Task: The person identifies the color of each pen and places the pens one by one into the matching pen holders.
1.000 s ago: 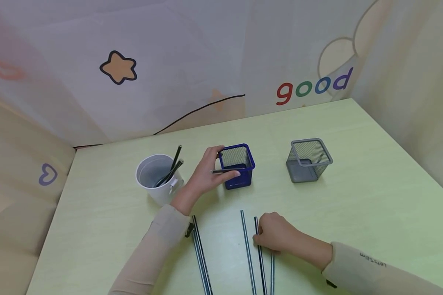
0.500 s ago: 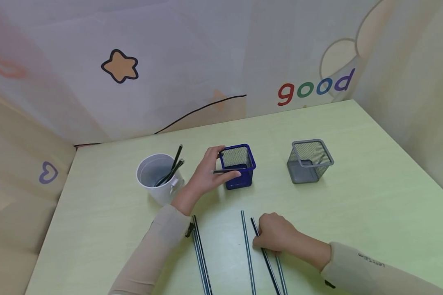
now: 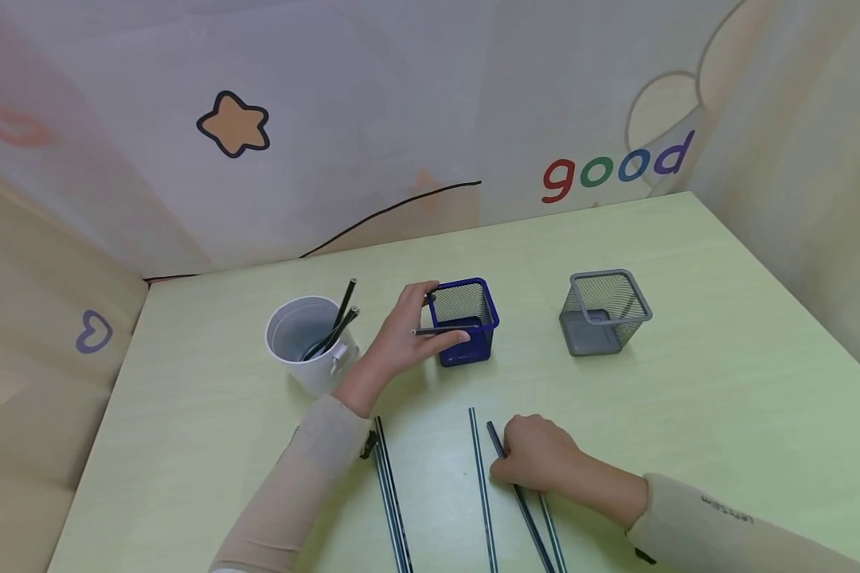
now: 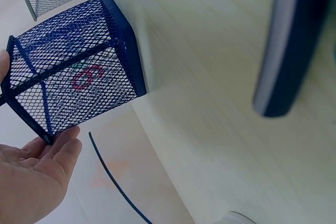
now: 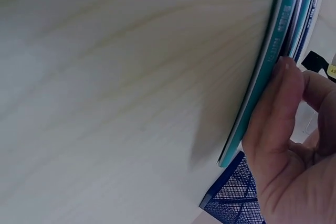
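My left hand (image 3: 401,334) grips the rim of a blue mesh pen holder (image 3: 466,352), thumb on the near side and fingertips at the far-left corner. A thin dark pencil (image 3: 437,331) crosses the holder's rim by the thumb. With curled fingers, my right hand (image 3: 541,454) pinches a dark pencil (image 3: 532,521) on the table. Beside that pencil, a teal one (image 3: 553,532) runs out from under the hand. Up close in the right wrist view, a teal pencil (image 5: 260,77) with printed lettering lies along the fingers (image 5: 275,108).
One pencil (image 3: 482,485) lies left of the right hand, and several more (image 3: 390,493) lie together by the left sleeve. A white bucket (image 3: 317,378) with dark pencils stands left. A grey mesh pen holder (image 3: 593,341) stands right. Patterned walls edge the table (image 3: 702,398).
Under the right hand, the dark pencil and the teal one have swung at their near ends to the right, and now lie slanted. The left hand keeps its hold on the blue pen holder.
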`<state>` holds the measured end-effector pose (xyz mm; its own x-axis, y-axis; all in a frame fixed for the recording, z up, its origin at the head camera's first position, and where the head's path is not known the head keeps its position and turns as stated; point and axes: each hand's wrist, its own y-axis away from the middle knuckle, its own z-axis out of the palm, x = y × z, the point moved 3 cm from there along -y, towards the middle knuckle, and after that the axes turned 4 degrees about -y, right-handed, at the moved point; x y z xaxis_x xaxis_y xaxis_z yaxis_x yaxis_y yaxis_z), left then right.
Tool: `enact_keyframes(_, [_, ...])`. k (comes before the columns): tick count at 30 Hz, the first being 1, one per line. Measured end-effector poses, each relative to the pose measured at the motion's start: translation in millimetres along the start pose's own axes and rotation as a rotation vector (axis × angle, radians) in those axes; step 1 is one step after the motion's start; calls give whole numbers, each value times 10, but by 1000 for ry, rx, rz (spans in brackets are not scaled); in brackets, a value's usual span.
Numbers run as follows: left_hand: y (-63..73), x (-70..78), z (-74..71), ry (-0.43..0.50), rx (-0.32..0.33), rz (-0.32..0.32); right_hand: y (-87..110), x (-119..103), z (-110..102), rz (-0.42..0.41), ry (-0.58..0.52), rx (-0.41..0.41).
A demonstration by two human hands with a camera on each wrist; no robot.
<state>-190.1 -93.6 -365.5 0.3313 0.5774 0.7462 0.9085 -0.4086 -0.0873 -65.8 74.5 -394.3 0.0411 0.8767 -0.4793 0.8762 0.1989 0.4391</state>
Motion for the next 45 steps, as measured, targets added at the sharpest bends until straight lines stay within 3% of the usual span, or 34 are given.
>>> enact_keyframes(7, [20,9,2,0,-5,-12,31,6,-16,11,-80,-3])
enact_keyframes(18, [5,12,-11,-12,-2,-11,72,-42,-117,-139,-119,104])
enact_keyframes(37, [-2,24,-27,-20,4,-22,201,-97,-357,-244,-182,183])
enact_keyframes(45, [-6,-1,1,-19,4,-1,301,-104,-454,-244,-213,205])
